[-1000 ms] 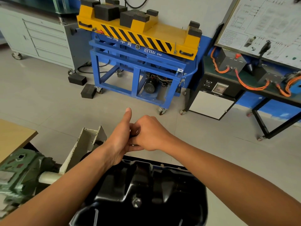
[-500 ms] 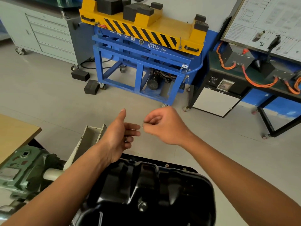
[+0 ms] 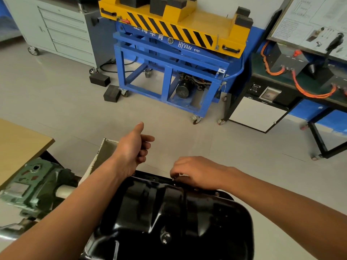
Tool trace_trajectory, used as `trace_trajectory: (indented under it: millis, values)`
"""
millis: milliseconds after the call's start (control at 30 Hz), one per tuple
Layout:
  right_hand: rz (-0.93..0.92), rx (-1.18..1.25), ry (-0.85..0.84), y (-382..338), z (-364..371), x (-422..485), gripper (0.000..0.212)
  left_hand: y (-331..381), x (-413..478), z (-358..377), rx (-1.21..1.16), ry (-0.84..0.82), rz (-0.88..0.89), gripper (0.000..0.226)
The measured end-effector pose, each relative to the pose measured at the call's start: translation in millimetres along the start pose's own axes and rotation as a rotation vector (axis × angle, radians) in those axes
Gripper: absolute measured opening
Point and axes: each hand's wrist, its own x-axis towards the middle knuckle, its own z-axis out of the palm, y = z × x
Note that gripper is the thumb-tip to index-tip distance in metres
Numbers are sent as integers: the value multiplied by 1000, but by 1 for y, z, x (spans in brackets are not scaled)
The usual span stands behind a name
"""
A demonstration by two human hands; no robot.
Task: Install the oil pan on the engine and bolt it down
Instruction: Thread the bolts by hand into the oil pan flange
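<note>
A glossy black pressed-steel oil pan (image 3: 178, 218) is sitting at the lower centre of the frame. The right hand (image 3: 195, 172) is arching at its far rim, fingertips pinching a small silvery bolt (image 3: 173, 178). The left hand (image 3: 134, 147) is hovering beyond, thumb up, fingers curled inward; their contents cannot be told. A blue-framed yellow-topped cart (image 3: 169, 59) is standing at upper centre.

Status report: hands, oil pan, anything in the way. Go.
Left hand raised clear, fingers curled, contents unseen. Right hand pinches a bolt at the oil pan far rim. Nothing blocking that rim.
</note>
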Motion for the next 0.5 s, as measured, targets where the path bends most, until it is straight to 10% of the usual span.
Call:
trace_trajectory:
  millis: [500]
  values:
    - [-74, -160, -96, -4, 4, 4, 25, -3, 7, -5, -6, 109, 67, 52]
